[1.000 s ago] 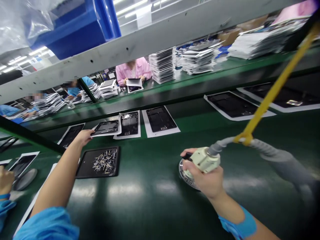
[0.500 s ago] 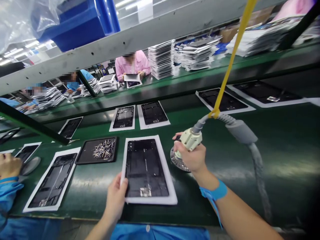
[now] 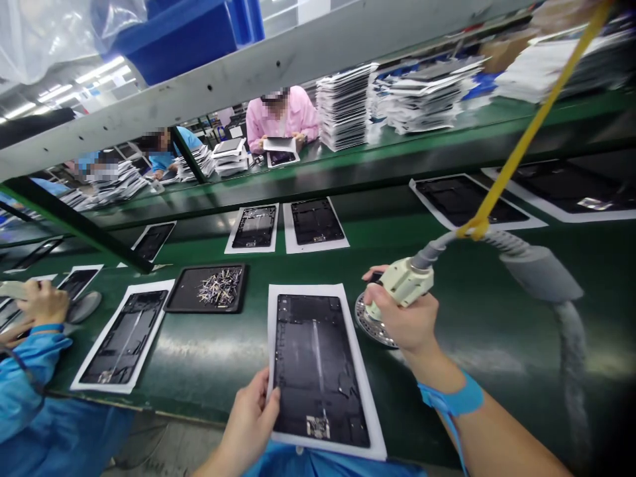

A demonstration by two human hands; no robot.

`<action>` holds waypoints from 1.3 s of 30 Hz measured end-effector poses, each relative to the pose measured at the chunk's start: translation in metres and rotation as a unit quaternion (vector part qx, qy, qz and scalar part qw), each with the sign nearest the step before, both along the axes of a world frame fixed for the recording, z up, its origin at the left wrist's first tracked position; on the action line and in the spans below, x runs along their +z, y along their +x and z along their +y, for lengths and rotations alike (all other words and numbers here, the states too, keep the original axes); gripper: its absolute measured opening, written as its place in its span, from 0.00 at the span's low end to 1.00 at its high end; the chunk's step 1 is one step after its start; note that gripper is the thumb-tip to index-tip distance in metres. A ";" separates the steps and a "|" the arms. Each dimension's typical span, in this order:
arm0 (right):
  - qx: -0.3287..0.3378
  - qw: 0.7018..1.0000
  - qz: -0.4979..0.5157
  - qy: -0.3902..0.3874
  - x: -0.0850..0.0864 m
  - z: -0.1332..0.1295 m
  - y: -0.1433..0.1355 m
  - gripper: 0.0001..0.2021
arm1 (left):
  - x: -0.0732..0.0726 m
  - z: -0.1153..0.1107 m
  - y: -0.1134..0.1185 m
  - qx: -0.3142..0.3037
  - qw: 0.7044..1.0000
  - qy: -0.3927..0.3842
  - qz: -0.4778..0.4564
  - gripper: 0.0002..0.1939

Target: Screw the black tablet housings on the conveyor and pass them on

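Nearest, the left hand point(image 3: 252, 409) is closed on the left edge of a black panel point(image 3: 305, 371) and its white sheet point(image 3: 375, 434), thumb on top, fingers partly hidden. The sheet's near edge reaches the front rim of the green bench point(image 3: 489, 361); whether it lies flat cannot be told.

With that panel as dial centre and twelve across the bench, the right hand point(image 3: 412, 319) sits at two o'clock, fingers wrapped firmly round a pale tool point(image 3: 407, 281). The tool's perforated disc point(image 3: 370, 324) stands just beside the sheet's right edge, leaving only a sliver of green. At three o'clock, beyond the forearm, bench surface spreads widely.

At nine o'clock, well apart, lies a second panel point(image 3: 130, 336) on paper, close to a black tray point(image 3: 181, 291) of small pieces point(image 3: 220, 287) at ten; a narrow green strip separates tray and held sheet. Farther out at nine to ten is a co-worker's hand point(image 3: 48, 305).

Across a green band, two sheeted panels stand at eleven point(image 3: 254, 227) and twelve, nearly edge to edge. Toward two, a grey cable point(image 3: 541, 271) arches from the tool, before more panels. Farthest, paper stacks point(image 3: 345, 109) line a raised ledge near twelve.
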State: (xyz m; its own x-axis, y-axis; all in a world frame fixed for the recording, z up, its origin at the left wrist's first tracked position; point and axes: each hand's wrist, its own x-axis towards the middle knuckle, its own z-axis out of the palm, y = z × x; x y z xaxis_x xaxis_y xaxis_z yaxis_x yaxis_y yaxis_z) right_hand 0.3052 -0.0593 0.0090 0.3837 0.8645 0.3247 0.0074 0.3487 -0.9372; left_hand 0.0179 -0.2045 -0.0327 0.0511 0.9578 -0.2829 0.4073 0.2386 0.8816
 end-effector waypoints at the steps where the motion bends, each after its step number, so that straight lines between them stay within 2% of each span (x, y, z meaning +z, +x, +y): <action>1: -0.001 1.000 -0.002 -0.002 0.000 0.000 0.000 0.09 | 0.002 -0.001 0.000 -0.012 0.999 0.004 0.033 0.25; 4: -0.002 1.000 -0.016 -0.002 0.000 0.000 0.001 0.09 | 0.010 0.008 -0.007 -0.032 0.986 0.044 0.157 0.21; 6: -0.003 1.000 -0.026 0.003 0.000 -0.001 0.001 0.09 | 0.016 0.028 -0.023 -0.031 0.971 0.084 0.220 0.19; 8: -0.008 0.999 -0.038 0.006 0.000 -0.001 0.002 0.06 | 0.024 0.060 -0.050 -0.014 0.954 0.128 0.272 0.18; 11: -0.018 0.999 -0.050 0.010 0.000 -0.001 0.003 0.03 | 0.039 0.122 -0.108 0.035 0.909 0.180 0.373 0.17; 13: -0.027 0.998 -0.048 0.014 0.000 -0.001 0.003 0.04 | 0.049 0.162 -0.146 0.051 0.873 0.171 0.454 0.16; 15: -0.030 0.999 -0.043 0.014 -0.001 -0.001 0.003 0.04 | 0.060 0.195 -0.174 0.034 0.852 0.130 0.506 0.17; 17: -0.029 0.999 -0.041 0.009 -0.002 0.000 0.003 0.04 | 0.069 0.217 -0.190 0.009 0.845 0.081 0.529 0.17; 19: -0.027 0.999 -0.041 0.004 -0.002 -0.001 0.002 0.03 | 0.075 0.230 -0.193 -0.009 0.842 0.034 0.538 0.17; 28: -0.027 0.998 -0.065 -0.002 -0.001 0.000 0.005 0.03 | 0.080 0.267 -0.168 -0.037 0.828 -0.082 0.553 0.12; 30: -0.028 0.997 -0.067 0.000 -0.001 0.000 0.005 0.03 | 0.087 0.272 -0.169 -0.043 0.821 -0.096 0.562 0.14; 33: -0.038 0.998 -0.059 0.004 0.002 0.000 0.003 0.03 | 0.112 0.268 -0.181 -0.027 0.819 -0.086 0.566 0.10; 34: -0.040 0.998 -0.056 0.006 0.004 0.000 0.002 0.04 | 0.122 0.263 -0.185 -0.021 0.829 -0.070 0.555 0.07; 36: -0.039 0.998 -0.054 0.013 0.007 -0.001 0.001 0.04 | 0.139 0.247 -0.187 -0.022 0.867 -0.019 0.497 0.05; 38: -0.034 0.998 -0.052 0.020 0.008 0.000 0.000 0.02 | 0.145 0.226 -0.175 -0.042 0.908 0.045 0.414 0.11; 39: -0.030 0.998 -0.050 0.020 0.009 0.000 0.000 0.02 | 0.141 0.216 -0.163 -0.053 0.923 0.081 0.374 0.14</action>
